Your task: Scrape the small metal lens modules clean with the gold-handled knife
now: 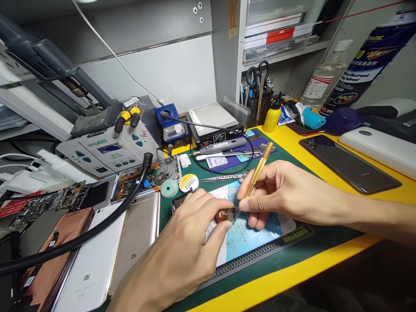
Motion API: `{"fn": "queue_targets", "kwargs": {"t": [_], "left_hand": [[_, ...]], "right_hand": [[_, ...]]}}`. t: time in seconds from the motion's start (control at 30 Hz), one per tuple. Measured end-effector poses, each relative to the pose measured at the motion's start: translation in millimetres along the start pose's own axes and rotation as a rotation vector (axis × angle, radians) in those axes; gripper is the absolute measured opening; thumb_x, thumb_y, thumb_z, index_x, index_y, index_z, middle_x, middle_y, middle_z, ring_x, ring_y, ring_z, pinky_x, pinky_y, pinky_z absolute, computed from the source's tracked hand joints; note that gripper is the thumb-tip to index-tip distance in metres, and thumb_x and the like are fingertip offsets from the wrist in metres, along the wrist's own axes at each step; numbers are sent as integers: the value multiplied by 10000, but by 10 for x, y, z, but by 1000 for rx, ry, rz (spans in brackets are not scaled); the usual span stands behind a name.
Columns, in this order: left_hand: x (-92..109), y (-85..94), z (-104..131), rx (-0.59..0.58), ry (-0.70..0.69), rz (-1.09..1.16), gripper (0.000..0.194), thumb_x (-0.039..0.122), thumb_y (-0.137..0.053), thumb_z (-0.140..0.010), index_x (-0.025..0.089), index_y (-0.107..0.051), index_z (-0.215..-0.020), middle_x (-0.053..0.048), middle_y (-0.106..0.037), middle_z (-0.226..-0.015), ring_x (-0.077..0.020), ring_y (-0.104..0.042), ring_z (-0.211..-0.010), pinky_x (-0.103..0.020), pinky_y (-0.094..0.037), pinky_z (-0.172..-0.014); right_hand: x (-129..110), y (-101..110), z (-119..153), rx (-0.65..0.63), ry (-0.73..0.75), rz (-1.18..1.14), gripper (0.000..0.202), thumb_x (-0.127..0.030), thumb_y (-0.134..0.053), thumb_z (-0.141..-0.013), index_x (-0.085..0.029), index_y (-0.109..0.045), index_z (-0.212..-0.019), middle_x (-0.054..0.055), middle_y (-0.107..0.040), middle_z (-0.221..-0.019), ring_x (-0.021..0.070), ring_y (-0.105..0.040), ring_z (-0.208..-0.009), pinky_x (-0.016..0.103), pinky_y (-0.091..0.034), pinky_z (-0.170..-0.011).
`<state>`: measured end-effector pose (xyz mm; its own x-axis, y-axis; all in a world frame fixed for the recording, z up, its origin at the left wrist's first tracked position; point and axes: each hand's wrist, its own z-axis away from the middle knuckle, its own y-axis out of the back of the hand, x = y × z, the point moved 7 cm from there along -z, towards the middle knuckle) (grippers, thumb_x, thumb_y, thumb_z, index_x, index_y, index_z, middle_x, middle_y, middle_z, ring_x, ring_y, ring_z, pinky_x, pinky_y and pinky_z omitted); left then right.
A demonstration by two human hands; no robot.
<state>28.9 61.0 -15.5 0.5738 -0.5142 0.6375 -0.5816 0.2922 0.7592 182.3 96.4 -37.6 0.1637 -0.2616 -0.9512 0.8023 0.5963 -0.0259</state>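
My left hand (195,234) pinches a small phone part with an orange flex cable (224,214) between thumb and forefinger. In my right hand (273,195) is a gold-handled craft knife (260,167), gripped like a pen. Its thin grey tip is at the edge of the small part; whether it touches is hard to make out. Both hands are above a blue and white work sheet (250,236) on a green mat (276,260). Just beyond them lie metal tweezers (221,178) and a round yellow-and-white tin (189,183).
Several phones, including a gold one (136,238), lie at left. A thick black hose (97,236) crosses over them. Behind stand a hot-air station (110,147) and a heating plate (214,117). A yellow bottle (272,115) and a dark phone (349,162) are at right.
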Motion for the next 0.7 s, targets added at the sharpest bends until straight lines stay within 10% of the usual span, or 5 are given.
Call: {"fn": "queue_targets", "kwargs": {"t": [0.7], "left_hand": [[55,14,54,120,-79,-72,230,110,-566,-968,230,-605,-1160,6,-651,-1009,-158,-571,-962,-321,-436,-897]], "right_hand": [[55,19,23,62,0,-22,172,-227,-831,-781,-166,-680,-838,18,-755,-656,165,-731,-610,220,-589,-605]]}}
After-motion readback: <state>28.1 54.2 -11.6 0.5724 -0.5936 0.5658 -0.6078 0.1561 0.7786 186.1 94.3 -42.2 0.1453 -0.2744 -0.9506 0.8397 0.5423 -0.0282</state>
